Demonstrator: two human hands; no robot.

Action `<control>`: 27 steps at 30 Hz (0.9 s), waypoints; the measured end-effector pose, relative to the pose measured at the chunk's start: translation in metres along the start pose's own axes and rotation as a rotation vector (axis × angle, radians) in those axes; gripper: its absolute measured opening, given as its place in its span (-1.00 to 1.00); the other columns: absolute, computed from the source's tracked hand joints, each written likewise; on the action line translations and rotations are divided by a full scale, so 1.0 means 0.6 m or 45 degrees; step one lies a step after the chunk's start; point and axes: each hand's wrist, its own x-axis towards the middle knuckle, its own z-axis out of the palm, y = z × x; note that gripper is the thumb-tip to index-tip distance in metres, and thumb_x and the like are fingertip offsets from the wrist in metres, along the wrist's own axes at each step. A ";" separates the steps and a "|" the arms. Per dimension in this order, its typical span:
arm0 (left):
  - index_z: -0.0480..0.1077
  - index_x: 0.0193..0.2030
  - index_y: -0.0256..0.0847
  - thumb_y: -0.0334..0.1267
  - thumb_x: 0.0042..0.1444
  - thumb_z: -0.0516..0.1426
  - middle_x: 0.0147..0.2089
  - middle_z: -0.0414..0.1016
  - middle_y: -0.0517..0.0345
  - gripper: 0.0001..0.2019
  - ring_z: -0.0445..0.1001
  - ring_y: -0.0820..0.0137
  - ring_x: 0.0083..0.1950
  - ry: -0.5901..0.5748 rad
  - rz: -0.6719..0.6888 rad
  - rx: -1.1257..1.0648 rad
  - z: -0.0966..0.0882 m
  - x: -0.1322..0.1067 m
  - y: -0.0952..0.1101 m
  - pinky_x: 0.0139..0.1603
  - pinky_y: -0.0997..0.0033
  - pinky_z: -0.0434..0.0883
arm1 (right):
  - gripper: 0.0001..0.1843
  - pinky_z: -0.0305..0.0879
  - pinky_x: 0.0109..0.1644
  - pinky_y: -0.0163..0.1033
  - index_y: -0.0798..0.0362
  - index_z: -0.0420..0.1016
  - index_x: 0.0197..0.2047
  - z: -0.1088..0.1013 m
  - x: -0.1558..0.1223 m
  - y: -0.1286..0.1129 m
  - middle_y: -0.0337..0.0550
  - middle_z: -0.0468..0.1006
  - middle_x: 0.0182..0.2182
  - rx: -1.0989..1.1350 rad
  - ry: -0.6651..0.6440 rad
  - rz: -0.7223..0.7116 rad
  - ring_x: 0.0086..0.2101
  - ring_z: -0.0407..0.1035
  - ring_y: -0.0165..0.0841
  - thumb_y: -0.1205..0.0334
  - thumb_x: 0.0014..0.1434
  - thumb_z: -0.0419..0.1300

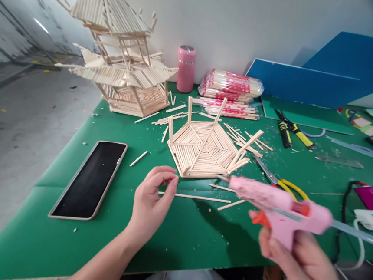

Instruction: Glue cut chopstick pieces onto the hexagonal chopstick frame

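Note:
My right hand grips a pink hot glue gun by its handle, a finger at the orange trigger. Its nozzle points left, at the front edge of a flat hexagonal base made of wooden sticks. A clear glue stick sticks out of the gun's back. At the base's front left corner, my left hand has thumb and forefinger curled together in a pinch. What they hold, if anything, is hidden. Several stick posts rise from the base's corners, some leaning. One long stick lies just in front.
A stick pagoda stands back left, beside a pink flask and wrapped stick bundles. A phone lies left. Yellow-handled scissors, cutters and a white plug are right. Loose sticks surround the base.

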 end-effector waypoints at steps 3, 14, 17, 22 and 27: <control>0.45 -0.42 -0.17 -0.35 -0.02 0.12 -0.16 0.45 0.05 -0.93 0.40 0.29 -0.15 0.009 0.073 0.042 0.003 -0.001 -0.007 -0.16 0.39 0.31 | -0.86 0.37 -0.50 -0.35 0.01 0.37 -0.26 0.029 -0.007 -0.007 -0.17 0.44 -0.52 -0.029 -0.261 -0.061 -0.54 0.36 -0.37 0.19 0.11 0.07; 0.49 -0.38 -0.16 -0.35 0.03 0.09 -0.13 0.49 0.00 -0.86 0.44 0.23 -0.12 -0.077 0.245 0.327 0.015 0.002 -0.025 -0.13 0.27 0.36 | -0.76 0.35 -0.42 -0.30 0.04 0.29 -0.16 0.073 -0.008 -0.002 -0.11 0.43 -0.47 -0.197 -0.259 -0.091 -0.32 0.39 -0.23 0.14 0.11 0.07; 0.48 -0.36 -0.17 -0.35 0.04 0.08 -0.13 0.49 -0.01 -0.86 0.44 0.24 -0.11 -0.084 0.268 0.363 0.017 0.002 -0.028 -0.12 0.26 0.36 | -0.73 0.34 -0.39 -0.28 0.04 0.27 -0.12 0.079 -0.008 -0.008 -0.11 0.41 -0.46 -0.187 -0.239 -0.033 -0.23 0.37 -0.20 0.12 0.12 0.04; 0.47 -0.36 -0.23 -0.34 0.06 0.07 -0.14 0.50 -0.05 -0.86 0.45 0.26 -0.12 -0.107 0.277 0.370 0.019 0.002 -0.031 -0.11 0.29 0.38 | -0.70 0.32 -0.32 -0.25 0.05 0.26 -0.10 0.086 -0.011 -0.010 -0.09 0.41 -0.43 -0.138 -0.207 0.028 -0.19 0.34 -0.18 0.10 0.13 0.03; 0.45 -0.38 -0.28 -0.35 0.06 0.07 -0.16 0.50 -0.07 -0.87 0.46 0.27 -0.13 -0.082 0.328 0.388 0.020 0.001 -0.035 -0.12 0.30 0.41 | -0.69 0.32 -0.35 -0.28 0.06 0.25 -0.11 0.085 -0.011 0.002 -0.09 0.40 -0.44 -0.152 -0.226 0.016 -0.20 0.35 -0.18 0.07 0.13 0.03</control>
